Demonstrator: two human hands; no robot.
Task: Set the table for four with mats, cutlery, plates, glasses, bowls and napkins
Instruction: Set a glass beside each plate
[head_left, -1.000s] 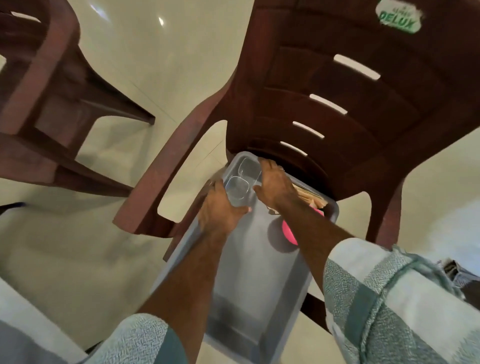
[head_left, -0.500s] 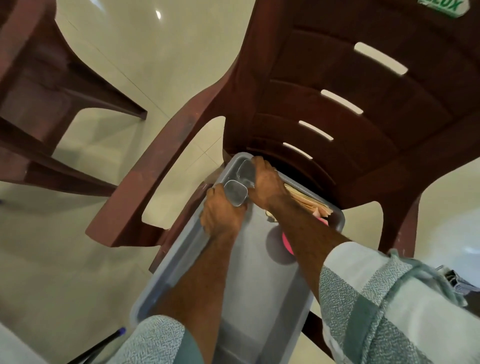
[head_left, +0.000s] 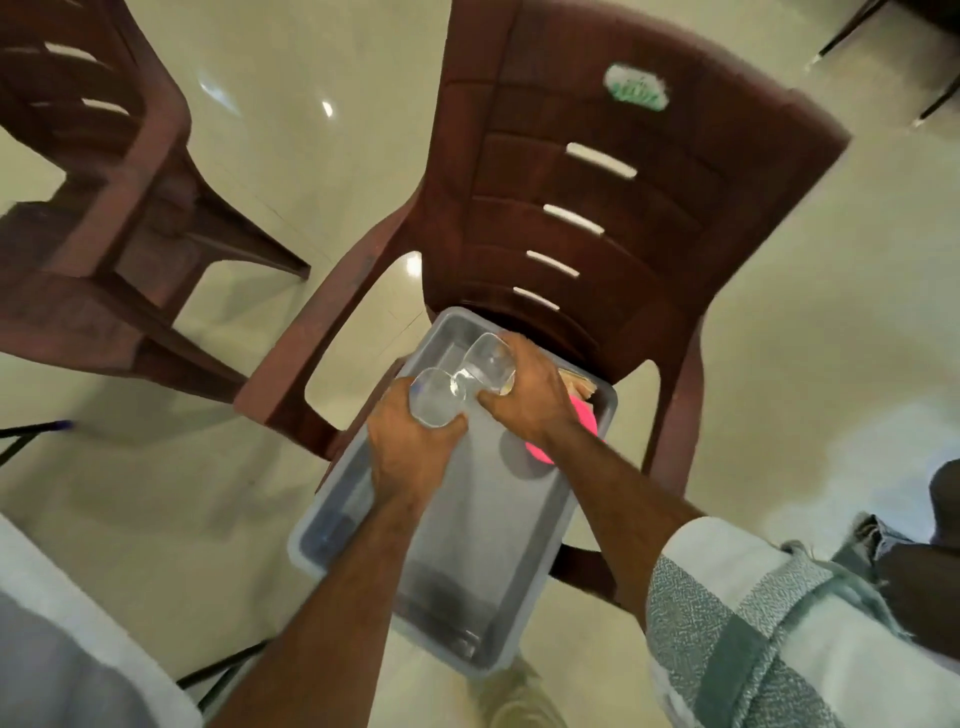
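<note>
Two clear glasses, one per hand, held over the far end of a grey plastic tub (head_left: 311, 540). Left glass (head_left: 435, 399) and right glass (head_left: 488, 364) tilted, rims close together, possibly touching; blur prevents certainty.

Left hand (head_left: 410, 457): fingers curled round the body of its glass, thumb across the near side. Right hand (head_left: 530, 400): wrapped round the other glass from the right, thumb underneath. Both grips full, nothing else carried.

Tub sits on the seat of a brown plastic armchair (head_left: 597, 208). Inside, under the right wrist: a pink item (head_left: 540, 452), round-edged, possibly a bowl or plate, and a tan stack (head_left: 576, 382) against the far wall, maybe napkins or mats; too hidden to name. Rest of the tub floor looks bare.

Progress, judged: the table itself barely shows, only a pale edge at lower left (head_left: 62, 613), so what is laid cannot be told. The nearly empty tub suggests most supplies are already out. Glasses are in hand, not placed; pink item and tan stack remain to fetch.

Surroundings: second brown chair (head_left: 104, 208) at left, well apart from the first. Glossy cream tile floor (head_left: 260, 104). Patterned grey-green cloth (head_left: 779, 623) at lower right, near the right forearm.
</note>
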